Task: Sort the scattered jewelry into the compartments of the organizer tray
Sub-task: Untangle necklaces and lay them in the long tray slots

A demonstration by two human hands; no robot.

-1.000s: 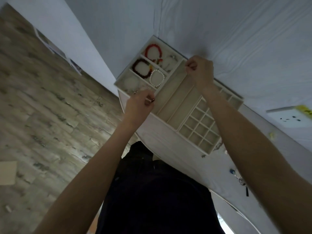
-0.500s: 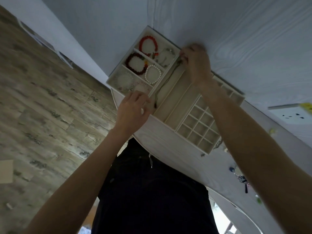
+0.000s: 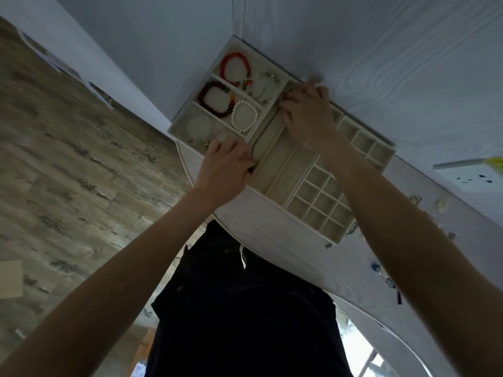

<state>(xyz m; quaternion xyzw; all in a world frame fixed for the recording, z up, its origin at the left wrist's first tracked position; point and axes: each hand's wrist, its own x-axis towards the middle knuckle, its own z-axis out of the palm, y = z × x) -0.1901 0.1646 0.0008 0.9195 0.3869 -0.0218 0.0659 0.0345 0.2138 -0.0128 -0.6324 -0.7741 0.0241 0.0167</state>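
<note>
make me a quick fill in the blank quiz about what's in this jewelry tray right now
1. The bead bracelet in the tray's far corner compartment is ____ in colour.
2. The white pearl bracelet shares its compartment with a dark ____ bead bracelet.
3. The right hand rests at the far end of the long slot, and the ____ hand is at its near end.
4. The grid of small square cells holds ____ jewelry.

Missing words: red; red; left; no
</note>
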